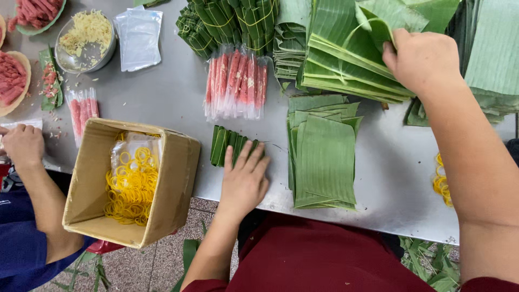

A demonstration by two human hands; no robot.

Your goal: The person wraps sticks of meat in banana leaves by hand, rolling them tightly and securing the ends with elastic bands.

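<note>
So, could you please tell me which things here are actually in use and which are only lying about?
In use:
left hand resting flat on the small folded leaf bundle
right hand gripping the banana leaf pile

Lying about:
cardboard box of yellow rubber bands
cut leaf stack
wrapped pink sausage sticks

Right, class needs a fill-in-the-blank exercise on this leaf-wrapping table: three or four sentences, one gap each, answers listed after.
1. The left hand rests flat on a small folded green leaf bundle lying on the ____ metal table.
2. The right hand grips the big stack of ____ banana leaves.
3. The brown cardboard box holds a bag of ____ rubber bands.
4. The clear packets of pink sticks lie ____ the leaf bundle and the tied leaf rolls.

Missing words: grey; green; yellow; between
</note>
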